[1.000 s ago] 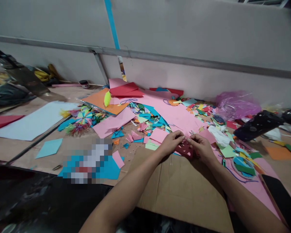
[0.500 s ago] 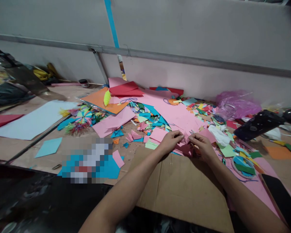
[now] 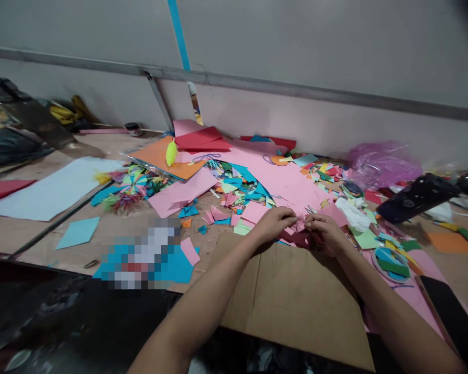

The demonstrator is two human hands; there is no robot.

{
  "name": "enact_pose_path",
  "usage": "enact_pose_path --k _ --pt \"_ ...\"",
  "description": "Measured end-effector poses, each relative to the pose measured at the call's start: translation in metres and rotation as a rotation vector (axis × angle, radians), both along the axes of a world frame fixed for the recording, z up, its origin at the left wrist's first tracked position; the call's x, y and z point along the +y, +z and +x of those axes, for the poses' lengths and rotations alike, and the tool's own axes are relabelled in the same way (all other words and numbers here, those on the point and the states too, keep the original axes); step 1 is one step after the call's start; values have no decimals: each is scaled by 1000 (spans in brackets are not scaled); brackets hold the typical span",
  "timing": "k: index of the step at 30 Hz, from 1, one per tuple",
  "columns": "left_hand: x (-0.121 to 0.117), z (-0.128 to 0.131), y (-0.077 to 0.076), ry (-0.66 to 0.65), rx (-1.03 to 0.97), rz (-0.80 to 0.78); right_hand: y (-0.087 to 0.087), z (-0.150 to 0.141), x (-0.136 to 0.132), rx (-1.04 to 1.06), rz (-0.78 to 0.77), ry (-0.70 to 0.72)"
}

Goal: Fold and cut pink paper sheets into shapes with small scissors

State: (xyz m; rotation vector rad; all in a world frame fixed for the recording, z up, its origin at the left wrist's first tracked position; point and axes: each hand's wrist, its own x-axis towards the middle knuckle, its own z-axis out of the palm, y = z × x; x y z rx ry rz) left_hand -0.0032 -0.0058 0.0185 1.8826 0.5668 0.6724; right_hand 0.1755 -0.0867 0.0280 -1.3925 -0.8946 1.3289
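Messy table (image 3: pixel 27 236) here, with a big piece of cardboard (image 3: pixel 292 306) at the near edge and a large pink sheet (image 3: pixel 284 184) beyond it. Left hand (image 3: pixel 275 223) is nearly closed, pinching one side of a small pink paper (image 3: pixel 301 222); right hand (image 3: pixel 327 231) pinches the other side, fingers curled. Paper's just past the cardboard's far edge, kinda blurry, near loose scraps (image 3: pixel 230 200).

purple plastic bag (image 3: pixel 384 165) | dark-lidded jar (image 3: pixel 133 130) near wall (image 3: pixel 276 119) | black phone (image 3: pixel 450 317)
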Motion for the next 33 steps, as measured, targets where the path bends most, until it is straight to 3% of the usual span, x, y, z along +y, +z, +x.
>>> enact_pose_path --k 4,9,24,28,33 --pt "1 1 -4 48 -100 -149 -2 1 -1 8 4 39" --pt "0 2 -6 63 -168 -303 -2 2 -2 -135 166 28" --pt "-5 2 -2 29 -113 -308 1 -1 -3 -215 217 -60" --pt "-8 3 -1 79 -149 -368 -5 0 -2 -178 196 -35" --pt "-8 5 -4 38 -140 -387 -11 2 -2 -162 197 -17"
